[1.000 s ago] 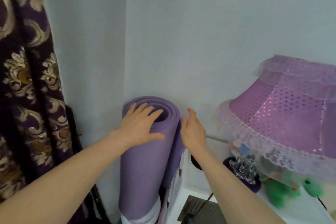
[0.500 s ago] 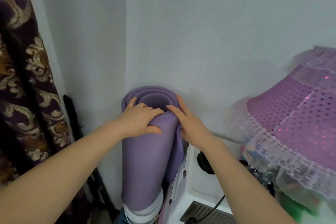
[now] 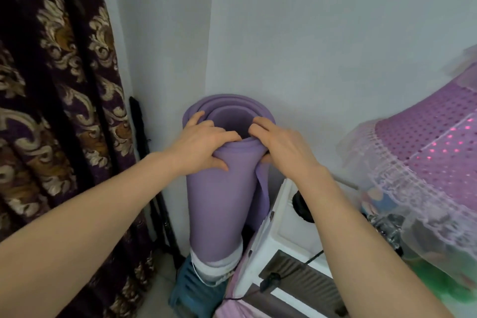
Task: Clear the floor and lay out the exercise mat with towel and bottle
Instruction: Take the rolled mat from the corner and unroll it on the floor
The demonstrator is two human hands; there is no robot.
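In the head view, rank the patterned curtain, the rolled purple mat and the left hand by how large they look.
1. Patterned curtain, filling the left side.
2. Rolled purple mat, standing upright in the corner.
3. Left hand, gripping the mat's top rim.
The curtain hangs nearer the camera, so its lead may be exaggerated.

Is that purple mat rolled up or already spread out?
Rolled up. The purple mat stands upright in the corner, its spiral layers showing at the top, where the left hand and right hand grip the rim.

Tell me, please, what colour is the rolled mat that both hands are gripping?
The rolled mat is plain purple, clear in the head view.
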